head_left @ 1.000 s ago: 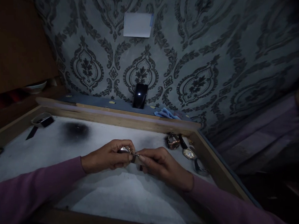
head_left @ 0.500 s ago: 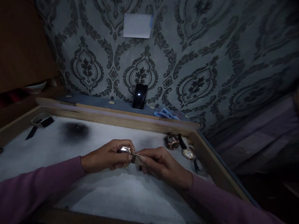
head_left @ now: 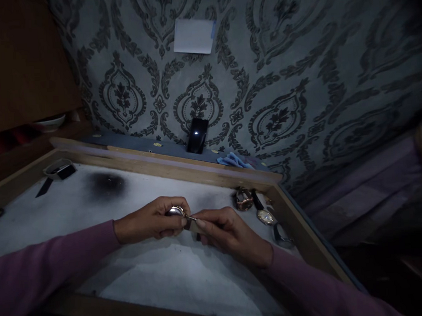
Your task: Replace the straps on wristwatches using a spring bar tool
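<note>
My left hand point(head_left: 161, 219) is closed around a wristwatch point(head_left: 175, 211) with a shiny round metal case, its thumb pressed near the lower edge. From the right, my right hand point(head_left: 224, 231) pinches a thin metal tool point(head_left: 192, 218) whose tip meets the side of the case, close to my left fingertips. A brown strap piece point(head_left: 195, 226) shows between the two hands, partly covered by my right fingers. What kind of tool it is cannot be made out. Both hands hover over a white-lined wooden tray.
Several watches, among them a gold-faced watch point(head_left: 265, 216), lie along the right wall of the wooden tray point(head_left: 161, 166). At its back left is a small container point(head_left: 59, 169). A phone point(head_left: 197, 136) leans on the patterned wall, left of a blue cloth point(head_left: 235, 160).
</note>
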{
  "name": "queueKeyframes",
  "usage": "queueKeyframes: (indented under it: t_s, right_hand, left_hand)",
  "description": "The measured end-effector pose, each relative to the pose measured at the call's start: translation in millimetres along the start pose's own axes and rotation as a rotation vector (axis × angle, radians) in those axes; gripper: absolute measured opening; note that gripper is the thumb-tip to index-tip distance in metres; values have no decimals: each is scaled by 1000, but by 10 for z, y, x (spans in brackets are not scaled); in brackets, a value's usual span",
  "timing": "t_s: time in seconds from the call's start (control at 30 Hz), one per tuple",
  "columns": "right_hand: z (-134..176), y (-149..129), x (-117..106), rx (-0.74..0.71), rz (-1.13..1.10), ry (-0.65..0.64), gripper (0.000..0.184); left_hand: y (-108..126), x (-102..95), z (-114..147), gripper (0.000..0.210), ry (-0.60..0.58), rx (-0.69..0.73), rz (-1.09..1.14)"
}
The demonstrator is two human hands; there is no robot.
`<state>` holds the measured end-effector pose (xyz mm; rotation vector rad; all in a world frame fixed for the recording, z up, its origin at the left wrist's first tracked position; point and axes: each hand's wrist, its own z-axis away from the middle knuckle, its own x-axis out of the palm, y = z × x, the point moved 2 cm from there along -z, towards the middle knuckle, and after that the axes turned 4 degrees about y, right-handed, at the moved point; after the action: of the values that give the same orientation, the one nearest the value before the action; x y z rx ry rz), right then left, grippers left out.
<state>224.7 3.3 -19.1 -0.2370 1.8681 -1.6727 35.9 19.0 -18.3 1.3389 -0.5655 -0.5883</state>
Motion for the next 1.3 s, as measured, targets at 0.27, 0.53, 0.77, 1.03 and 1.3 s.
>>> queueKeyframes:
  t_s: [0.27,0.53,0.77,1.03,1.3]
  right_hand:
    - [-5,3,-1,-26,61,-9,45]
    - [-10,-44,13,-122,175,8,41]
    - [-1,-69,54,-140,249,55,44]
    - [2,-35,85,-93,153,33,47]
    - [14,-36,69,-136,257,-28,48]
  left_hand:
    - [-24,-24,-3,19,-23,20,-38]
    - [12,-9,-8,19,-14,49,-110]
    - [45,6,0,13,-13,60,-152]
    - [41,25,26,11,-22,85,-173]
    - [28,28,52,15,-43,74,-194]
